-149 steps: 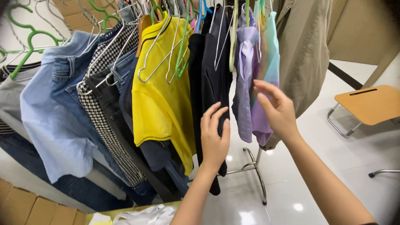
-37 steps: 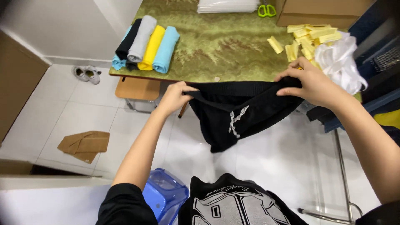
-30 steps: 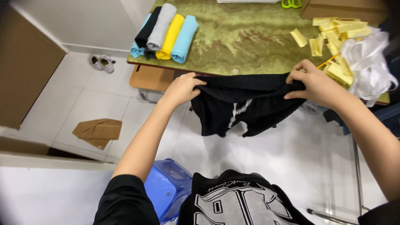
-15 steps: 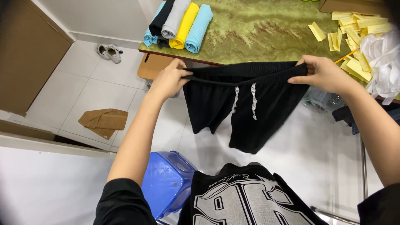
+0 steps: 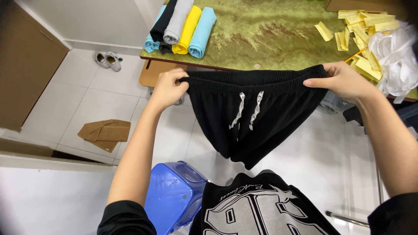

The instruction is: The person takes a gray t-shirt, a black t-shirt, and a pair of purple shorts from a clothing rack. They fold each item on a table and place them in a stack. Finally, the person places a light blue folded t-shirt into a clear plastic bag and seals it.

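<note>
Shorts (image 5: 252, 113) hang between my hands, waistband stretched level just before the table (image 5: 278, 39) edge; left hand (image 5: 167, 87) and right hand (image 5: 344, 80) each pinch one end, equally near.

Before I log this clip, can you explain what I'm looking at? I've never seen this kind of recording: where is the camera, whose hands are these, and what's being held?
There is no machine here. The one camera sits on a person's head and looks down at their own bare hands. The left hand and right hand each grip one end of the waistband of black shorts, stretched out in the air with pale drawstrings hanging. Beyond them stands a green table with rolled clothes, yellow paper slips and white plastic bags. Below is a blue stool.
</note>
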